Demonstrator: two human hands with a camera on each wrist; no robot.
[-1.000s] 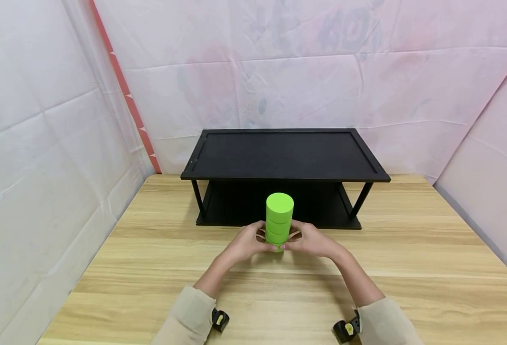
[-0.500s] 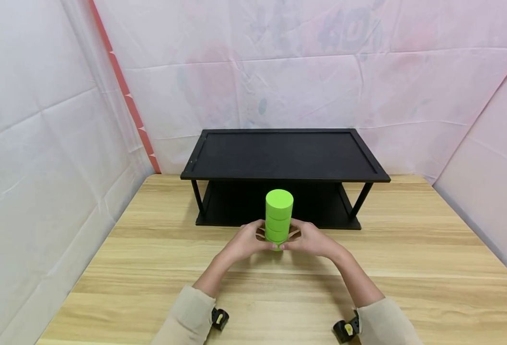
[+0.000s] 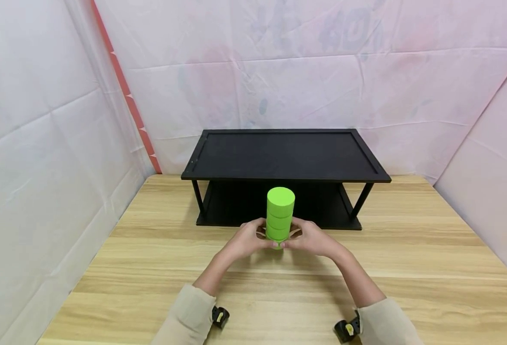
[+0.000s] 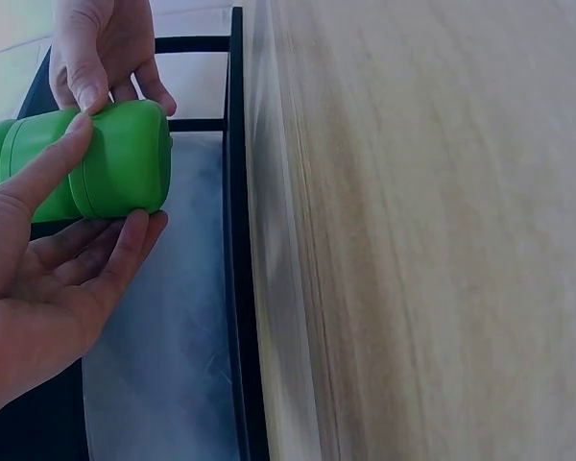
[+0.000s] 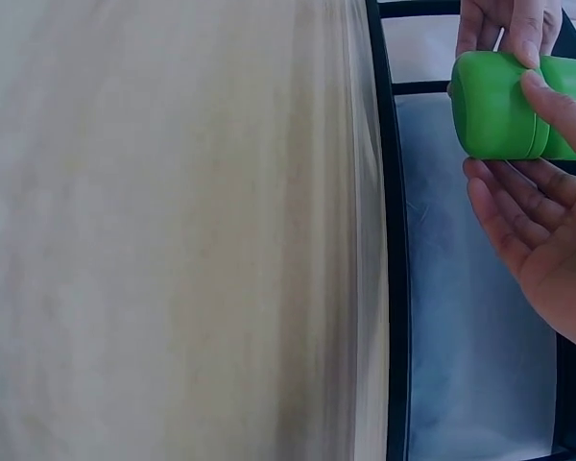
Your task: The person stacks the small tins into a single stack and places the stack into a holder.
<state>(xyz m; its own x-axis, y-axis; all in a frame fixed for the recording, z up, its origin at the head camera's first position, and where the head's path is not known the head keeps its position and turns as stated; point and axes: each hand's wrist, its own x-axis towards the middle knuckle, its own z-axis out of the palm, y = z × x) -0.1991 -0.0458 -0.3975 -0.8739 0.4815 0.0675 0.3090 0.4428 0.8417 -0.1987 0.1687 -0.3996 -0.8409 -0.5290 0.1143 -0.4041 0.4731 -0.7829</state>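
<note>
A bright green cylinder (image 3: 280, 211), ringed with seams like stacked round containers, stands upright between both hands in front of the black shelf. Its lower end (image 4: 134, 158) is rounded and, in both wrist views, sits apart from the wooden tabletop. My left hand (image 3: 247, 240) grips the lower part from the left, thumb in front and fingers behind. From the other side my right hand (image 3: 313, 239) holds it the same way, with the two thumb tips nearly meeting. In the right wrist view, that thumb presses the green wall (image 5: 499, 106) close to a seam.
Behind the cylinder stands a low two-tier black shelf (image 3: 283, 153), its lower board (image 3: 245, 206) partly covered by the cylinder. The wooden table (image 3: 150, 287) extends to both sides and toward me. White sheeting (image 3: 301, 91) hangs around the back and sides.
The green cylinder has risen slightly in the head view, its top now a little higher against the shelf. Both hands have moved up slightly with it, keeping their grip.
</note>
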